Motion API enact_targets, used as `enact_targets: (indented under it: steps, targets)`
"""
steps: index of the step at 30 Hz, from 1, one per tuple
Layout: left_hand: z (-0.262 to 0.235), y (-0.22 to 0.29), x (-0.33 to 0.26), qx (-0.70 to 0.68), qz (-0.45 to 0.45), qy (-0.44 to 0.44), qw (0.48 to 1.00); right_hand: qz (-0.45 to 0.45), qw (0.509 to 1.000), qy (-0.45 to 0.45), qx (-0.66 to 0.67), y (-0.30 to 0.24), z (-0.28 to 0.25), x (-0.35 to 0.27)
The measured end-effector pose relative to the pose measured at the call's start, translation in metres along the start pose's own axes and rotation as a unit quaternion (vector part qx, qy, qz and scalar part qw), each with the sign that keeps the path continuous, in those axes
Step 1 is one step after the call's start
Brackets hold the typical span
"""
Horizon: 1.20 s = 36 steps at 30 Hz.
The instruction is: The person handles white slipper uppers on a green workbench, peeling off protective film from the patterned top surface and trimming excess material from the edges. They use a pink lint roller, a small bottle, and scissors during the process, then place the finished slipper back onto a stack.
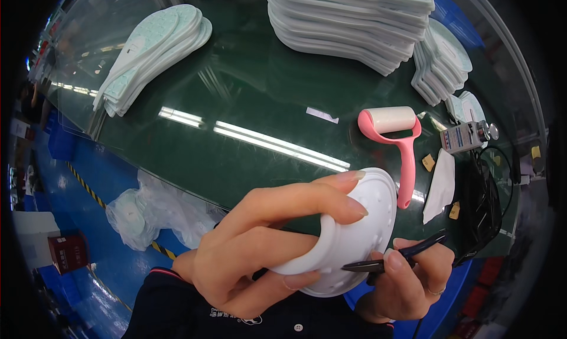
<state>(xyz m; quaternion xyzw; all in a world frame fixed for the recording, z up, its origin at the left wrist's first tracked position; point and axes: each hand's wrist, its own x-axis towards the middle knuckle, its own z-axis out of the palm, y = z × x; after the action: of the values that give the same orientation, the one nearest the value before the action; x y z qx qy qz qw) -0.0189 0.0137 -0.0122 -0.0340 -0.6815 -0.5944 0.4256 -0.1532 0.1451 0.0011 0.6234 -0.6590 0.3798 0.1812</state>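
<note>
My left hand [254, 238] is wrapped round a bent white insole [375, 212], its thumb and fingers pressed on the curled edges. Small raised bumps dot the side of the insole that shows. In my right hand [416, 283] is a small pair of dark-handled scissors [361, 267], gripped between thumb and fingers. The pointed blades lie against or just over the lower part of the insole; whether they touch it I cannot tell. Part of the insole is hidden behind my left fingers.
On the dark green table [254, 91] lie stacked insoles [348, 26], a smaller insole pile [156, 55], and more insoles [440, 61] at right. A pink lint roller [406, 161], a small metal-topped bottle [463, 138], white paper [440, 185] and a black bag [479, 212] sit nearby.
</note>
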Motion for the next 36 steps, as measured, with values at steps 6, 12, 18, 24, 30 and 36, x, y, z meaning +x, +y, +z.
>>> enact_targets:
  steps: [6, 12, 18, 24, 30, 36]
  targets:
    - [-0.0007, -0.0001, -0.0014, 0.002, 0.0, 0.001, 1.0, -0.005, 1.0, -0.011, 0.01, 0.0009, -0.0001, -0.0002]
    - [-0.0007, 0.0014, -0.0006, 0.005, -0.01, 0.001, 1.0, -0.015, 1.0, 0.001, 0.001, 0.0007, 0.0018, -0.0013]
    - [-0.0003, 0.0054, 0.0003, 0.01, -0.038, 0.009, 0.999, -0.003, 0.999, 0.017, -0.032, -0.003, 0.0055, -0.0015]
    - [-0.0004, 0.0008, -0.0007, -0.008, -0.021, 0.008, 1.0, -0.012, 0.998, 0.032, -0.052, -0.0029, 0.007, -0.0042]
    - [-0.0036, -0.0021, -0.0019, 0.0, -0.008, -0.006, 1.0, -0.023, 0.998, 0.031, -0.058, -0.0028, 0.008, -0.0037]
    - [-0.004, -0.0042, -0.0016, -0.012, -0.006, -0.016, 1.0, -0.033, 0.997, 0.028, -0.061, -0.0021, 0.0068, -0.0034]
